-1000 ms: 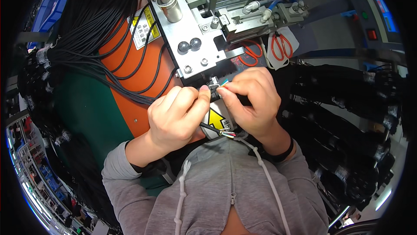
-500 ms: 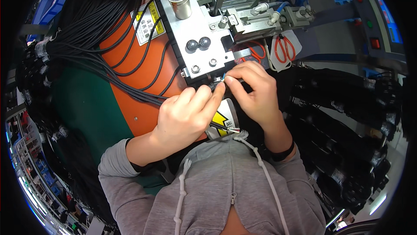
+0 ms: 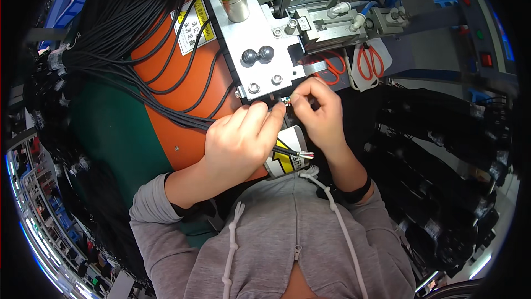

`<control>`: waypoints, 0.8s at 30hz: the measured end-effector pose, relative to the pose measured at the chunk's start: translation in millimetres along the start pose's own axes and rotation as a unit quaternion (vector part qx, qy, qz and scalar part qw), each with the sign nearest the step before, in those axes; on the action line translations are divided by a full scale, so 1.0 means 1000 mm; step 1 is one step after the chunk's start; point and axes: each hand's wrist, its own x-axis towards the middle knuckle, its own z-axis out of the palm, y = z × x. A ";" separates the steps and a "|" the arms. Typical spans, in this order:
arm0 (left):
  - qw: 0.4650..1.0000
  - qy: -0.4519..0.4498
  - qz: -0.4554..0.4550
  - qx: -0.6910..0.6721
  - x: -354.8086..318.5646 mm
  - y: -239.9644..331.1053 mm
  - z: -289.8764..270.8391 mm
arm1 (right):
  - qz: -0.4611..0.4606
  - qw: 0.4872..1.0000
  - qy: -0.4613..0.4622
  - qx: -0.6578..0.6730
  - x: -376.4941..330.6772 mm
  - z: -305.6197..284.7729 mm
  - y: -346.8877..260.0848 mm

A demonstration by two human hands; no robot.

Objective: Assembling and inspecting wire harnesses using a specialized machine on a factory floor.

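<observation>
- as the right hand [image 3: 319, 114] pinches thin coloured wires [image 3: 287, 100] just off the near edge of the plate [image 3: 286, 62], close to its right corner, the left hand [image 3: 238, 136] curls beside them, its hold hidden.
- likely light, limp and easily bent, the wires call for a fingertip grip just behind their tips.
- a black cable [image 3: 286, 151], probably springier, lies across the label [image 3: 283, 163] below.

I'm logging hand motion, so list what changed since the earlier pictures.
The right hand, by the coloured wires, moved up toward the machine plate; the left hand shifted up slightly. The stripped cable end below moved up too. No visible grasp or release. The black cables at left stayed put.
</observation>
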 end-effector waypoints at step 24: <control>0.995 0.076 0.032 -0.065 0.005 -0.003 -0.015 | -0.180 0.962 -0.130 0.158 0.005 -0.028 -0.021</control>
